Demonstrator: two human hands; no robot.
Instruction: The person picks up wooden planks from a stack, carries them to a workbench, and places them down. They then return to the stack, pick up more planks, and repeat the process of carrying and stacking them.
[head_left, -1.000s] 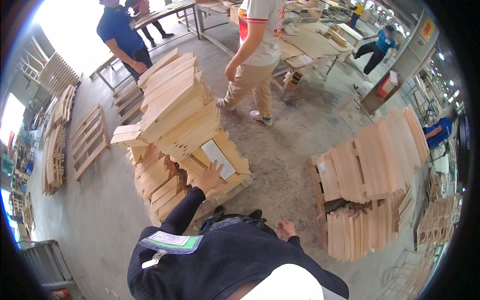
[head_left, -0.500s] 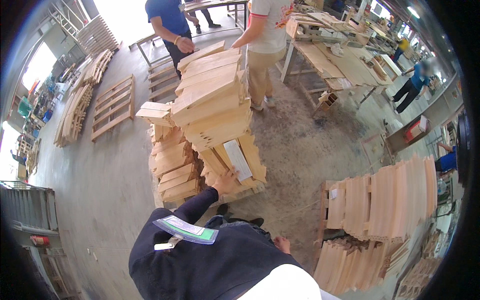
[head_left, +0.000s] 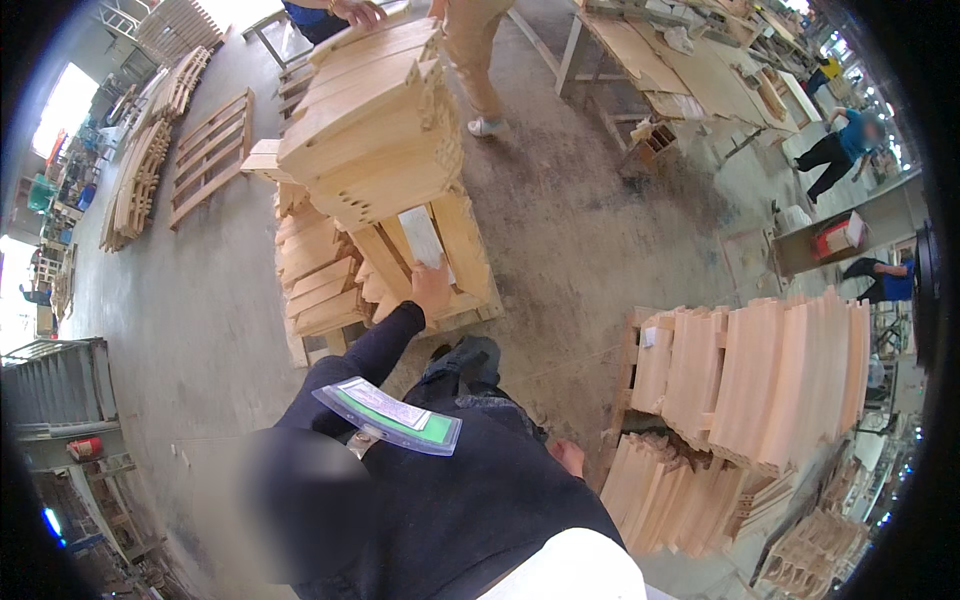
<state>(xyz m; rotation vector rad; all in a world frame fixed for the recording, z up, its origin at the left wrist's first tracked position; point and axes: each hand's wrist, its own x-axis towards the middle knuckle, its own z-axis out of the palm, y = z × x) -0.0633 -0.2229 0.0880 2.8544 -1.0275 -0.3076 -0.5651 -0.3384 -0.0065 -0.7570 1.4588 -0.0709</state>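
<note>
My left hand (head_left: pixel 432 287) reaches forward to the near side of a wood stack, its fingers stretched out against the lower part of a white paper sheet (head_left: pixel 424 236). Yellowish wooden boards (head_left: pixel 455 245) lie under and around that sheet. Behind it rises a taller pile of pale wooden pieces (head_left: pixel 365 150), some with dark round holes in their ends. Low beside my body on the right, my right hand (head_left: pixel 568 457) hangs away from the stack. Its fingers are mostly hidden, and nothing shows in it.
More wood pieces (head_left: pixel 320 280) sit left of the stack on the same pallet. Curved wooden parts (head_left: pixel 760 380) stand piled at right. Beyond the stack are two people, one with a hand (head_left: pixel 358 12) near its top. A worktable (head_left: pixel 690 75) is at far right, an empty pallet (head_left: pixel 215 155) at left.
The view has shifted, so the stack appears higher and further left. My left hand has stayed at the paper, now over its lower part. My right hand still hangs beside me.
</note>
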